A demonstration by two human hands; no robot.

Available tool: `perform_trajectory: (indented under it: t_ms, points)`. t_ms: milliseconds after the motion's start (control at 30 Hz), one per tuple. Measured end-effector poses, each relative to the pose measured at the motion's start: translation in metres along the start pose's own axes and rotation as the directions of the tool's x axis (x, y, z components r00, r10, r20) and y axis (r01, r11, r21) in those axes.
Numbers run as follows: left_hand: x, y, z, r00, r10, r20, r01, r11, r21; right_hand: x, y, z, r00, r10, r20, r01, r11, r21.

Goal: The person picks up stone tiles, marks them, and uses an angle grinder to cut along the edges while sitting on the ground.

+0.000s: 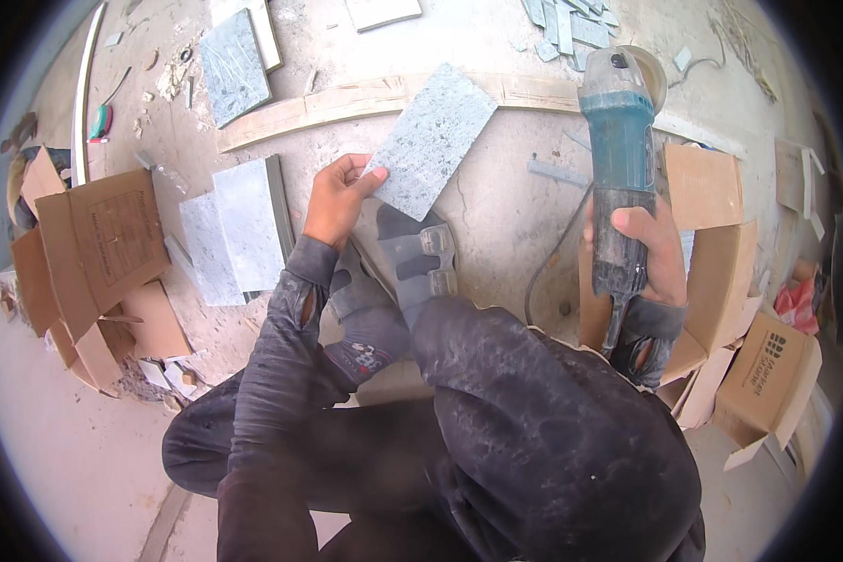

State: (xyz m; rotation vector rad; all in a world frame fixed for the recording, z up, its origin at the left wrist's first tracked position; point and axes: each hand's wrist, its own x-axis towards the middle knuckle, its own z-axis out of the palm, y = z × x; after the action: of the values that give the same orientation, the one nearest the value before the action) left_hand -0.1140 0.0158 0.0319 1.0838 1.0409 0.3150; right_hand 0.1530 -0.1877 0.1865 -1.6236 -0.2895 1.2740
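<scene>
My left hand (344,199) pinches the lower left edge of a speckled grey-green stone tile (436,140), whose top end overlaps a long wooden plank (300,112) and whose lower corner is over my sandalled foot (420,258). My right hand (642,239) is wrapped around a teal and black angle grinder (618,136), held upright in the view with its disc end at the top; a power cord runs from its lower end. A stack of pale tiles (248,225) lies left of my left hand.
Open cardboard boxes (103,234) stand left and right (759,375). A person (21,159) works at the far left. Tile offcuts (571,23) and another tile (234,66) lie beyond the plank. A green and red round object (100,120) is at the upper left.
</scene>
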Motion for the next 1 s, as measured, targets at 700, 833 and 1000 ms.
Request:
perform_trajectory:
  t_ms: [700,833,1000]
  points:
    - [-0.013,-0.015,0.078,0.671,0.700,0.245,-0.418,0.084,0.905,-0.002,0.003,0.006,0.998,-0.054,-0.034,0.056,0.996,0.064]
    - [-0.010,-0.023,0.087,0.714,0.686,0.138,-0.298,0.119,0.947,-0.002,0.003,0.000,1.000,-0.007,-0.016,0.008,0.999,0.045]
    - [-0.010,-0.028,0.087,0.798,0.598,-0.075,-0.155,0.324,0.933,-0.003,0.007,0.001,0.996,-0.030,-0.078,0.035,0.997,0.062]
